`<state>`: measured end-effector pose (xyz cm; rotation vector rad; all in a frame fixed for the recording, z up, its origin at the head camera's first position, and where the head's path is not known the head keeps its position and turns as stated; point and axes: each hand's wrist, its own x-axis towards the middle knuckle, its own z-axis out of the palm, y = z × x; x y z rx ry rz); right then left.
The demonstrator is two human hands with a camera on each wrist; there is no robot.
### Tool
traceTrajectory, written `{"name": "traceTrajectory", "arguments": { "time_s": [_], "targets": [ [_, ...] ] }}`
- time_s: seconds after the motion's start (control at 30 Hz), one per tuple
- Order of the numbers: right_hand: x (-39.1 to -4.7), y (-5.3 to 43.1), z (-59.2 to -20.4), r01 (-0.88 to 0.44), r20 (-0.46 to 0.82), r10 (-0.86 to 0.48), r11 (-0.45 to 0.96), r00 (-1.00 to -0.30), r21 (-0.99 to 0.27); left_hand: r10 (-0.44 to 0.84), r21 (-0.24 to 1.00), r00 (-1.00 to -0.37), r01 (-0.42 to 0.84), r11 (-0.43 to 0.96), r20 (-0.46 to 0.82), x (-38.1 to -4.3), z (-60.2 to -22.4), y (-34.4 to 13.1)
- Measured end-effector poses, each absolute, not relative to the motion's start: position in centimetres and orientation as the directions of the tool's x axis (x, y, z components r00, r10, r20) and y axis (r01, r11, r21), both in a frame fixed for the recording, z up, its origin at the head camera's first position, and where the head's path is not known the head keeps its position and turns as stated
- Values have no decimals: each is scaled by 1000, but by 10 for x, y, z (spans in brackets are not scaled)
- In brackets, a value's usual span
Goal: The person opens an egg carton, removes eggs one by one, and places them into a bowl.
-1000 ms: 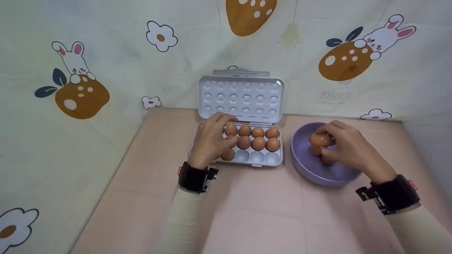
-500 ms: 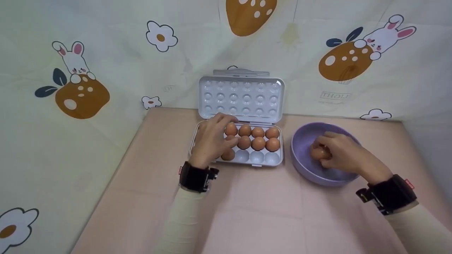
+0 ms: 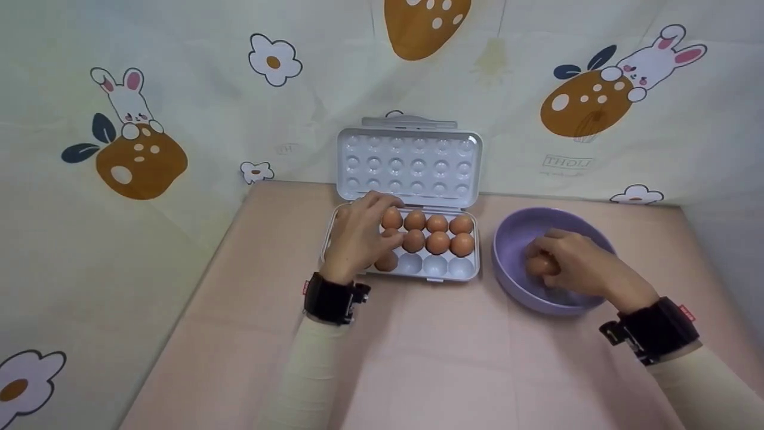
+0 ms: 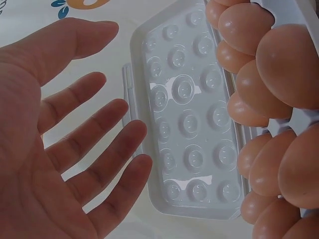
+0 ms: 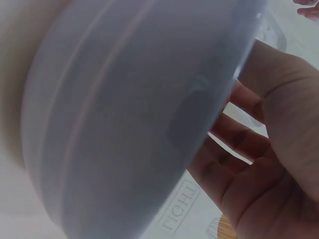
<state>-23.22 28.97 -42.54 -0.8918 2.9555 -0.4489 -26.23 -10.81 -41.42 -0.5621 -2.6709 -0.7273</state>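
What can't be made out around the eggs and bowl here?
Head: leftmost slots of the egg box, mostly behind the left hand.
Head: the right hand hides part of the held egg and anything beneath in the bowl.
Left wrist: rightmost eggs, cut by the frame edge.
Right wrist: egg, hidden by the bowl's wall.

At centre, the eggs [image 3: 437, 243] are orange-brown, the carton [image 3: 407, 196] pale grey; at right, the bowl [image 3: 510, 239] is purple. The counter [image 3: 441, 358] is pink, the cream backdrop [image 3: 209, 113] printed with white rabbits [image 3: 126, 104] and white-spotted brown fruits [image 3: 152, 170].
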Motion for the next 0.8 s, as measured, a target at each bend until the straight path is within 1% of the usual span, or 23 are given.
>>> {"name": "traceTrajectory", "arguments": {
  "time_s": [0.4, 0.63, 0.8],
  "targets": [
    [-229, 290, -431, -520, 24, -540, 796, -841, -309, 301, 382, -864, 459, 803, 405, -262, -414, -108],
    [-229, 289, -432, -567, 64, -574, 775, -816, -278, 299, 383, -853, 471, 795, 428, -261, -415, -108],
    [-228, 287, -428, -550, 59, -559, 781, -827, -297, 294, 398, -865, 458, 795, 407, -261, -414, -107]
  ]
}}
